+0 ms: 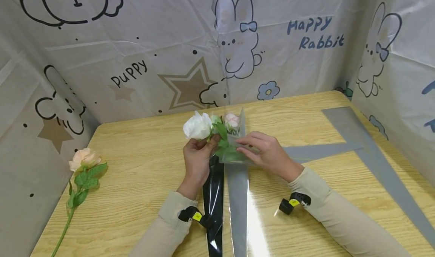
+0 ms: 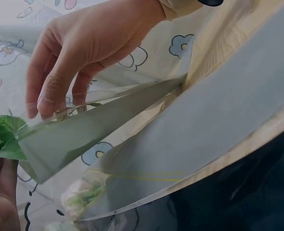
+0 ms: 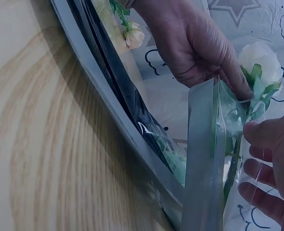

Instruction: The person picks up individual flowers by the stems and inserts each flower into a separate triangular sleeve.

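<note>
A white rose (image 1: 197, 125) with green leaves is pinched just under its bloom by my left hand (image 1: 198, 160). Its stem (image 3: 232, 166) runs down inside a grey-backed clear flower sleeve (image 3: 202, 154), and leaves show through the film. My right hand (image 1: 268, 151) holds that sleeve by the edge of its mouth, thumb on the clear film and fingers behind, as the left wrist view shows. Under the hands lie a second grey sleeve (image 1: 238, 208) with a pale pink rose (image 1: 232, 120) at its top, and a black sleeve (image 1: 214, 204) beside it.
On the left of the wooden table (image 1: 146, 166) lies a peach rose (image 1: 85, 160) with a long leafy stem. Another grey sleeve (image 1: 377, 158) lies flat along the right side. Printed cloth (image 1: 142, 34) walls the back and sides.
</note>
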`<state>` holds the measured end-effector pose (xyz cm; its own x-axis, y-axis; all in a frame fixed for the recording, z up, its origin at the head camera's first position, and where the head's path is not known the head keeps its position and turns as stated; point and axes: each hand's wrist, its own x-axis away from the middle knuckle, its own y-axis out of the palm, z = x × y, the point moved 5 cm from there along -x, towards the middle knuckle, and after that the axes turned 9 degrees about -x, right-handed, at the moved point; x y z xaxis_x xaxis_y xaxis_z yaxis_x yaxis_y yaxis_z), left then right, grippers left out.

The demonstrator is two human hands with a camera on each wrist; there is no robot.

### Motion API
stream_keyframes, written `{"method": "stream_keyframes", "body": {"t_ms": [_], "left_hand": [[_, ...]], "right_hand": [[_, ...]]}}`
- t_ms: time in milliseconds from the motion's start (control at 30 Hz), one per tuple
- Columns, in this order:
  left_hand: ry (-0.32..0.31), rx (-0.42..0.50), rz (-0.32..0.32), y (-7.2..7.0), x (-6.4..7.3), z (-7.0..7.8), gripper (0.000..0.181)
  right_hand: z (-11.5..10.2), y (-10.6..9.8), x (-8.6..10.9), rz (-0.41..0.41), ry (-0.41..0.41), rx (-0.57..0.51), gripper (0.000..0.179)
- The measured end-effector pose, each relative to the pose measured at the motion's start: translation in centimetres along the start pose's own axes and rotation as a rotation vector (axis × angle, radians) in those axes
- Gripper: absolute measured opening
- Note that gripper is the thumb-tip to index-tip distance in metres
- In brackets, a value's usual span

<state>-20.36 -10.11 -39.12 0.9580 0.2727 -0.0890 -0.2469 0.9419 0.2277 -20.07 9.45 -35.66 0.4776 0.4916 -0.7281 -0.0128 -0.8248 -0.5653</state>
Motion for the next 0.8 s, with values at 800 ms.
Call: {"method": "stream_keyframes", "body": {"t_ms": [800], "left_hand": [[0.070,-0.456,-0.114,0.3,1.0,0.2,0.039]], "right_hand": [[-1.3,-0.7,-0.7,0.042,-0.029,0.015,0.024]]}}
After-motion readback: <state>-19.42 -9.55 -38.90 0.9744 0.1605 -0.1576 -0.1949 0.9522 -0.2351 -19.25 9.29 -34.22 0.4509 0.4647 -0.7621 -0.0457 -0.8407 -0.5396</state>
